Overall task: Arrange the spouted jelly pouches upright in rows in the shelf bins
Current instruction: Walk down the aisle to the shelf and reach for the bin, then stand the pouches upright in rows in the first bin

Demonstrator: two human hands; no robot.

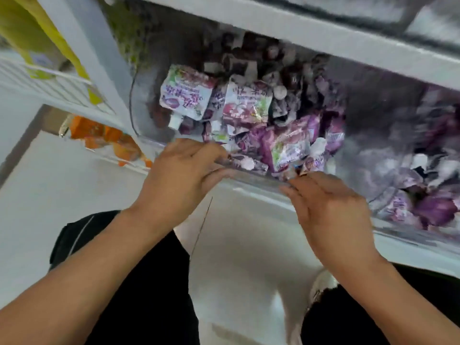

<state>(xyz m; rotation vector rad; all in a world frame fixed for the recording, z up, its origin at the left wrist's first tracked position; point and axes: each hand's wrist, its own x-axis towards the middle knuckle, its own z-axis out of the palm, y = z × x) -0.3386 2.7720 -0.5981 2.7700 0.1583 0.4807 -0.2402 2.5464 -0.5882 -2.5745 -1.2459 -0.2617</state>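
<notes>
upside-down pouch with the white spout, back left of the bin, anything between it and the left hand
Nothing visible blocks it. The left hand is at the clear bin's front rim, and the upside-down pouch lies exposed on top behind it, its spout pointing toward the hand. Other purple pouches sit beside it, not over it.

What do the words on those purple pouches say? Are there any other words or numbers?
Purple jelly pouches in the clear bin: large printed characters, upside down and too blurred to read.
Orange packs and yellow packs on the left: print too blurred to read.
No numbers or signs are readable anywhere.
</notes>
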